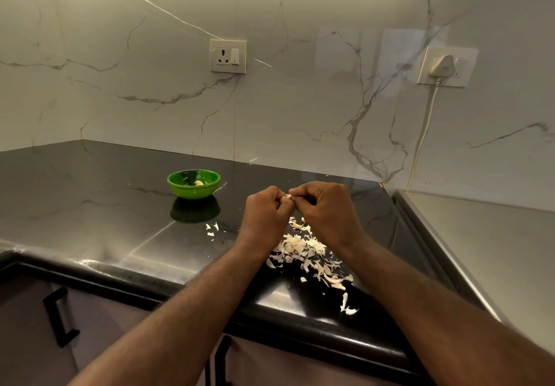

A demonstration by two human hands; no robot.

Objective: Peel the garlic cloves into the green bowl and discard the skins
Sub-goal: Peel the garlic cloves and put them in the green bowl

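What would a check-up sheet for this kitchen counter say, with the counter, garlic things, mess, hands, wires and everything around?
Surface: black counter, shiny.
Job's things: green bowl upright on the counter, a pale peeled piece inside; garlic clove held up between the hands.
Clutter: pile of skins on the counter below the hands; a few scraps nearer the bowl.
Hands: left hand and right hand both pinch the garlic clove.
Cables: white cable hangs down from a plug on the wall.
Surroundings: marble-look wall, an empty socket, a black cupboard handle, a steel top beside the counter.
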